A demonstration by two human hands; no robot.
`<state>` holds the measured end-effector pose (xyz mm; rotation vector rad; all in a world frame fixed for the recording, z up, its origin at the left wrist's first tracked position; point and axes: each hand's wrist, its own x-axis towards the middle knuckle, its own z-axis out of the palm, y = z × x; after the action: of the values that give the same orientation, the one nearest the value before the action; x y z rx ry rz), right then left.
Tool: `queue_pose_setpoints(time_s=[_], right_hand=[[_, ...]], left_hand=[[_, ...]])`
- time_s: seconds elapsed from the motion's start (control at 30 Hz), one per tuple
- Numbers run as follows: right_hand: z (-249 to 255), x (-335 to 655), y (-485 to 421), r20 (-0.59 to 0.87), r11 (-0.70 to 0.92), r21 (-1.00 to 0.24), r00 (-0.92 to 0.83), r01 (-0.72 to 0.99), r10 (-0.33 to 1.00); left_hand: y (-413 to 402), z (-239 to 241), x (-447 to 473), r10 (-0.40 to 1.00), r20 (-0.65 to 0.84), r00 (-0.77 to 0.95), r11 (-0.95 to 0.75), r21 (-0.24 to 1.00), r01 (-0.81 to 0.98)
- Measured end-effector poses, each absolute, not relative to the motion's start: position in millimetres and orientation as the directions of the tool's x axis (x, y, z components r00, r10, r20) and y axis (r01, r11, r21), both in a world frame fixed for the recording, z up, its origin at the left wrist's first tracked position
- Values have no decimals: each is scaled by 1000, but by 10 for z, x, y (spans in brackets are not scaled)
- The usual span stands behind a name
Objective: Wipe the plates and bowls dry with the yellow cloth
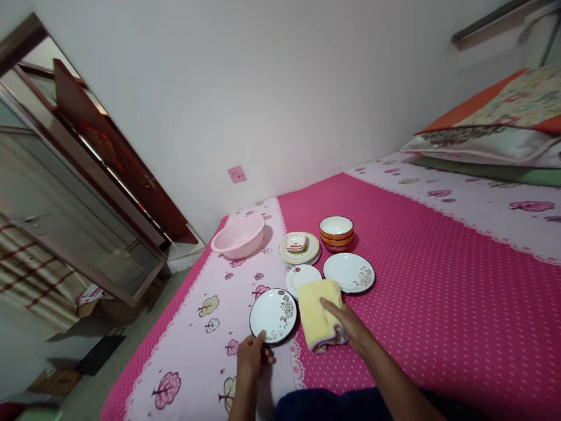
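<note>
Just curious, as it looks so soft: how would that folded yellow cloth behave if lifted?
The folded yellow cloth would probably droop and unfold, since its layers look soft and thick. It seems light, and unlikely to slide on the pink dotted bedspread. Under the right hand it likely squashes easily.

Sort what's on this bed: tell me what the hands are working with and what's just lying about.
In hand: patterned plate, gripped at its rim by the left hand; yellow cloth under the right hand.
Lying about: pink basin, plate stack, orange bowls, small white plate, larger white plate, pillows.
</note>
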<state>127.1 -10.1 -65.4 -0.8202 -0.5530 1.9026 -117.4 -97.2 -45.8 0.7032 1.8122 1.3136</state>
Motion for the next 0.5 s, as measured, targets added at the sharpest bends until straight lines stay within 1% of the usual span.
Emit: queue_pose_setpoints(time_s=[0.2,0.37,0.5], right_hand=[[-626,1270,-123,-308,-436,-694,-311,-573,899],[-667,1246,-104,-300,-426,-694,-304,-580,904],[-729,1220,-80,-297,-418,-695,-297,-585,908]], left_hand=[[-1006,-426,-1221,782,-251,-571,300,954,-9],[-1112,-346,-1230,776,-143,-615,192,981,15],[-1229,-90,-1160,798,-33,-602,86,995,59]])
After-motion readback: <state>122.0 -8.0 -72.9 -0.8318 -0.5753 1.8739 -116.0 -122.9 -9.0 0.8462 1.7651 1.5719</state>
